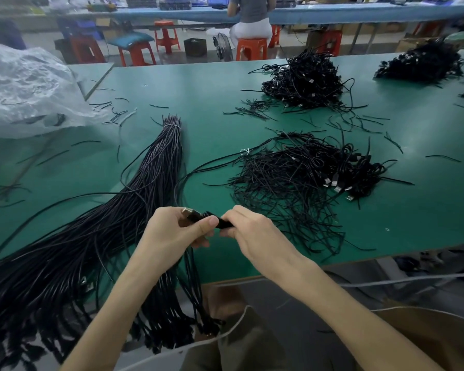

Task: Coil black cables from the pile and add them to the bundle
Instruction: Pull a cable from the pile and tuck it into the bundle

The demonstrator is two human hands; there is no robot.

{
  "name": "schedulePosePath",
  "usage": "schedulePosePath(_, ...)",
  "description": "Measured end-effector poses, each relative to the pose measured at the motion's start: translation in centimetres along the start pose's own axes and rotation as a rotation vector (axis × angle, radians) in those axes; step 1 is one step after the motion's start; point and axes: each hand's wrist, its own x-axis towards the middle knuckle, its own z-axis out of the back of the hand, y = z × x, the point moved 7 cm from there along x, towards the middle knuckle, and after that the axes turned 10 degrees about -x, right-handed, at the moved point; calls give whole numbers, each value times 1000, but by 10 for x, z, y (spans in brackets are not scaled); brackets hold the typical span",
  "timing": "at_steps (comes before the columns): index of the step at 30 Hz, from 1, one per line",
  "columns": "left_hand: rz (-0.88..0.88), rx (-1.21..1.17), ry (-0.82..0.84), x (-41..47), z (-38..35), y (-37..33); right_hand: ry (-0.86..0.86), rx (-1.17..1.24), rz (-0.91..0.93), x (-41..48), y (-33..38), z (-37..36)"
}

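Over the near edge of the green table (212, 103), my left hand (177, 231) grips a black cable end (198, 216) with a metal USB plug showing above my thumb. My right hand (252, 228) pinches the same black cable just to the right, so the two hands meet on it. A long bundle of straight black cables (145, 188), tied with a white band near its far end, runs from mid-table down over the front edge at the left. A flat pile of loose black cables (306, 180) with USB plugs lies to the right of my hands.
Two more heaps of black cables (306, 81) (423, 62) sit at the back right. Crumpled clear plastic (24, 87) covers the back left. Short black ties are scattered over the table. A person sits on an orange stool (251, 46) beyond.
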Motion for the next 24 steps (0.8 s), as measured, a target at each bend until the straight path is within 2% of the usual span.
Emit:
schedulePosePath(3, 45, 102, 15, 1, 3, 6, 7, -98, 53, 2, 3, 1)
schedulePosePath(6, 5, 283, 99, 6, 5, 1, 41, -192, 115, 2, 4, -1)
schedulePosePath(10, 13, 503, 455, 10, -15, -3, 103, -313, 181, 8, 2, -4)
schedulePosePath(13, 57, 503, 580, 15, -32, 2, 126, -373, 215, 18, -1, 0)
schedulePosePath(16, -4, 550, 545, 29, -41, 4, 110, -396, 204, 26, -8, 6)
schedulePosePath(19, -105, 603, 443, 45, -47, 2, 26, -367, 190, 35, -17, 15)
schedulePosePath(22, -150, 584, 279, 61, -47, 2, -116, -587, 139, 43, -29, 26)
schedulePosePath(24, -148, 509, 155, 72, -42, 3, -296, -598, -2, 43, -42, 45)
